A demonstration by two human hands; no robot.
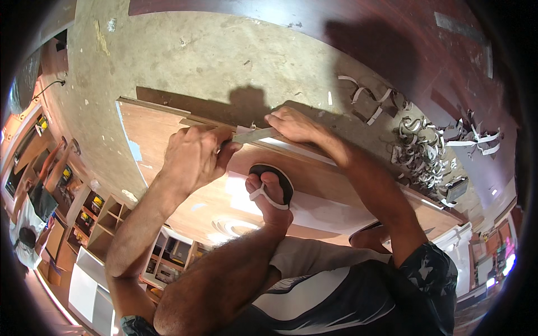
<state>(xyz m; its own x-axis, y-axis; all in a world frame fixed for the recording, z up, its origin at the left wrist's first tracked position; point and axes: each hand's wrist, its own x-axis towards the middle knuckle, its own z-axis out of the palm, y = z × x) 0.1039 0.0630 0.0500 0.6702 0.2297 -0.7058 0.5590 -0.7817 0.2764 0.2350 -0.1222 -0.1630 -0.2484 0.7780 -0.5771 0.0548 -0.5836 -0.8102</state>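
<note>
Both my hands are closed on a flat grey metal bar point(255, 135) that looks like a file. My left hand point(196, 150) grips its left end, with the thumb and fingers bent round it. My right hand point(296, 124) has the other end, its fingertips partly hidden. The bar lies across the long edge of a wooden board point(157, 126), touching or just above it. A tiny curl point(253, 126) stands beside the bar at that edge. My foot in a sandal point(272, 193) rests on the board, close below the bar.
Curled strips of white and brown edging point(420, 147) lie heaped on the concrete floor point(224, 61) at the right. A dark red panel point(448, 61) spans the far right. Wooden cabinets with compartments point(112, 215) stand at the left, where another person point(28, 235) shows.
</note>
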